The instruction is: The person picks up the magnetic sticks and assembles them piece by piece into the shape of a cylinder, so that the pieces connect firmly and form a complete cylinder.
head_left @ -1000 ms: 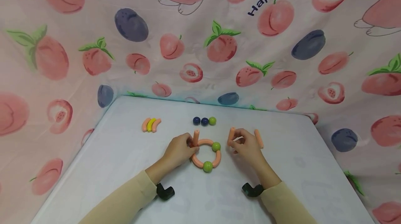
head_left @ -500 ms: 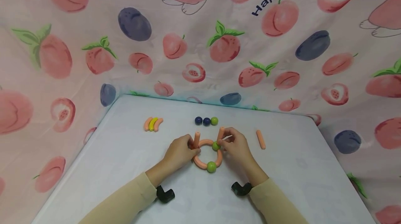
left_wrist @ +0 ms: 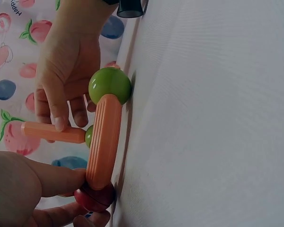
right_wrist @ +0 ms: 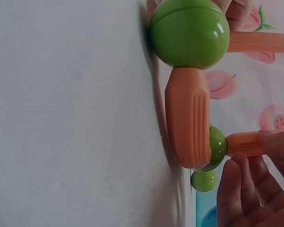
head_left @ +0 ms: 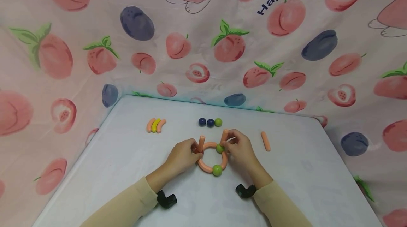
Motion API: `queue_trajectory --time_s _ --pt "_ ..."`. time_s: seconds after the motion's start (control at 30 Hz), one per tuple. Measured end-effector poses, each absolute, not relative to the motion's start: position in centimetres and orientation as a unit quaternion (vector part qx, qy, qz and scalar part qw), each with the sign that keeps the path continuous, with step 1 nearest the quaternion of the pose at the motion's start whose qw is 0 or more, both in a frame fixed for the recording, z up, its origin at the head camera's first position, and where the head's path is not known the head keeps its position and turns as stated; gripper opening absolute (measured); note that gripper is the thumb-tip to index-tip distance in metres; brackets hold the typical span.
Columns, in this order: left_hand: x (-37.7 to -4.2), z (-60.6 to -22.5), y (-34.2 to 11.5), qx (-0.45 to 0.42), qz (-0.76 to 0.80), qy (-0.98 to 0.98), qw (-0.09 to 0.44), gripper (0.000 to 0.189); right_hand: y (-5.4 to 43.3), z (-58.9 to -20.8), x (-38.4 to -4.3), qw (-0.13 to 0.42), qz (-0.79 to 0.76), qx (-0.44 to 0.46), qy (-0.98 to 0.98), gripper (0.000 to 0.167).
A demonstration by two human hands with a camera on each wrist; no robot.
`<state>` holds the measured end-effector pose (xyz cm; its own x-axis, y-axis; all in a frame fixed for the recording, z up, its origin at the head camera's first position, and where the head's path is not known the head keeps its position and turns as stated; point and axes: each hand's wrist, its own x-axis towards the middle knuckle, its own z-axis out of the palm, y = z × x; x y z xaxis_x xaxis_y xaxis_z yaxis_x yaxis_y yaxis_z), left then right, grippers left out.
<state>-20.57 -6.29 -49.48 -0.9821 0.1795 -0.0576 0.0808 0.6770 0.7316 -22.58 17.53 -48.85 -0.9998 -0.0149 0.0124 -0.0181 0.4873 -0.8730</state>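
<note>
A ring of curved orange rods (head_left: 205,167) joined by balls lies on the table before me. One green ball (head_left: 217,170) is at its front and another green ball (head_left: 220,148) at its back right. My left hand (head_left: 182,154) pinches the red ball (left_wrist: 95,197) on the ring's left side, mostly hidden in the head view. A straight orange rod (head_left: 201,143) stands up beside those fingers. With thumb and fingers, my right hand (head_left: 240,147) holds a second straight orange rod (head_left: 224,136) upright, its lower end touching the back right green ball.
Another straight orange rod (head_left: 265,141) lies to the right. Behind the ring sit two dark blue balls (head_left: 206,122) and a green ball (head_left: 218,122) in a row. Back left are two curved orange rods (head_left: 161,126) with a curved yellow rod (head_left: 156,125) between them. A fruit-printed cloth (head_left: 197,47) hangs behind.
My right hand has moved left, bringing its straight orange rod from beside the ring onto the back right green ball. The ring has shifted slightly right. My left hand keeps its grip.
</note>
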Motion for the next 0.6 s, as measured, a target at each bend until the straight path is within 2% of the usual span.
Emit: queue_trajectory --time_s 0.6 --pt "-19.96 -49.85 -6.58 0.064 0.403 0.91 0.072 0.022 17.4 -48.88 -22.99 0.004 0.497 0.025 -0.867 0.033"
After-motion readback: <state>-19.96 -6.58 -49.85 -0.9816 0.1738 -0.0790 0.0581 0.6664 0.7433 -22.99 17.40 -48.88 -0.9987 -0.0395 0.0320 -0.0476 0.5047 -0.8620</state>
